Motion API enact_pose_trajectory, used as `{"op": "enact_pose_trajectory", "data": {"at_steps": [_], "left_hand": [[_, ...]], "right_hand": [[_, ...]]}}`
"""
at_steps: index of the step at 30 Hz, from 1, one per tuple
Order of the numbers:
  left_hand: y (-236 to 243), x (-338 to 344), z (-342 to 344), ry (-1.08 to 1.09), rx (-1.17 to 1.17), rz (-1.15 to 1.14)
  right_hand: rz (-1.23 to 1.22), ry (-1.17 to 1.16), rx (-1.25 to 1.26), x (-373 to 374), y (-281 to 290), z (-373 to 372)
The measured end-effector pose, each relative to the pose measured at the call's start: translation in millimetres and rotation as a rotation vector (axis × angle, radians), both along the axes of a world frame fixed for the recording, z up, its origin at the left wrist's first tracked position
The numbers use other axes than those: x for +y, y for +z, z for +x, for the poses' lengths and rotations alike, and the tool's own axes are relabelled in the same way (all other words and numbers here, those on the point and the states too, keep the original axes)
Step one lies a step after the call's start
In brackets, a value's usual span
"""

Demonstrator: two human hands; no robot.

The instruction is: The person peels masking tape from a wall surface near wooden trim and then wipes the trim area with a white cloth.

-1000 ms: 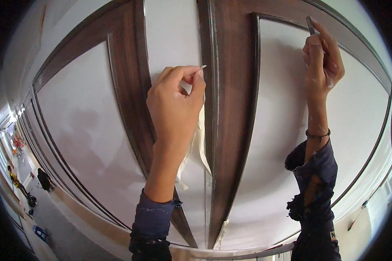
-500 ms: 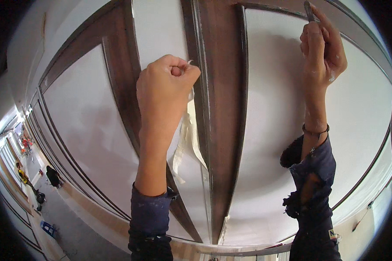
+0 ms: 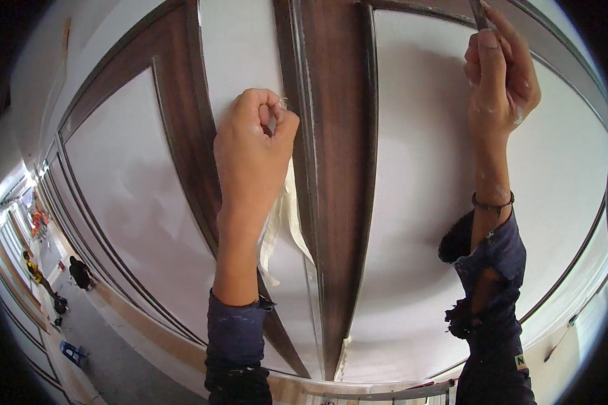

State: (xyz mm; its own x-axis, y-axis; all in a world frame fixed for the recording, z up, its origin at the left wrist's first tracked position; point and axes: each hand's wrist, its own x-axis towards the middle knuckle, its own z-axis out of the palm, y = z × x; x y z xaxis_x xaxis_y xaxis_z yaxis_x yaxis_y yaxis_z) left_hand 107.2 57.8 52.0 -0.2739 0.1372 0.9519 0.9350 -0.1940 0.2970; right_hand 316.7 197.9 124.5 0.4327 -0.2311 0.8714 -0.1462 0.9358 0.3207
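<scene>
The left hand point(image 3: 253, 152) has its fingers pinched together on a pale tape strip point(image 3: 284, 216) beside the dark wooden strip point(image 3: 334, 169). The strip hangs downward along the white panel point(image 3: 425, 189), long axis nearly vertical. The right hand point(image 3: 500, 81) has fingers clamped on a thin tool point(image 3: 478, 13) pointing upward.

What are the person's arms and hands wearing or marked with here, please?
Both hands, left hand and right hand, are bare, without gloves. Dark navy sleeves are pushed up the forearms; the right sleeve is torn and frayed. A thin dark band circles the right wrist. Pale flecks dot the right hand.
</scene>
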Motion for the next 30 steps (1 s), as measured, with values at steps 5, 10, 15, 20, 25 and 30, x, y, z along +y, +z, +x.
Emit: {"op": "enact_pose_trajectory", "data": {"at_steps": [5,10,15,20,25,30], "left_hand": [[-4,0,-3,0.02,0.044,0.04],[-6,-5,-8,0.093,0.149,0.045],[-19,-5,-20,0.066,0.113,0.022],[-26,-20,-37,0.02,0.08,0.092],[-19,-1,-50,-0.269,0.234,0.26],[-11,-2,-54,-0.26,0.265,0.242]], "right_hand": [[0.077,-0.014,-0.073,18,2,10],[0.033,-0.03,-0.066,9,2,10],[-0.016,-0.067,-0.045,7,0,8],[-0.094,-0.086,-0.069,-1,1,-3],[-0.137,-0.091,-0.113,2,3,4],[-0.119,-0.099,-0.118,6,6,-7]]}}
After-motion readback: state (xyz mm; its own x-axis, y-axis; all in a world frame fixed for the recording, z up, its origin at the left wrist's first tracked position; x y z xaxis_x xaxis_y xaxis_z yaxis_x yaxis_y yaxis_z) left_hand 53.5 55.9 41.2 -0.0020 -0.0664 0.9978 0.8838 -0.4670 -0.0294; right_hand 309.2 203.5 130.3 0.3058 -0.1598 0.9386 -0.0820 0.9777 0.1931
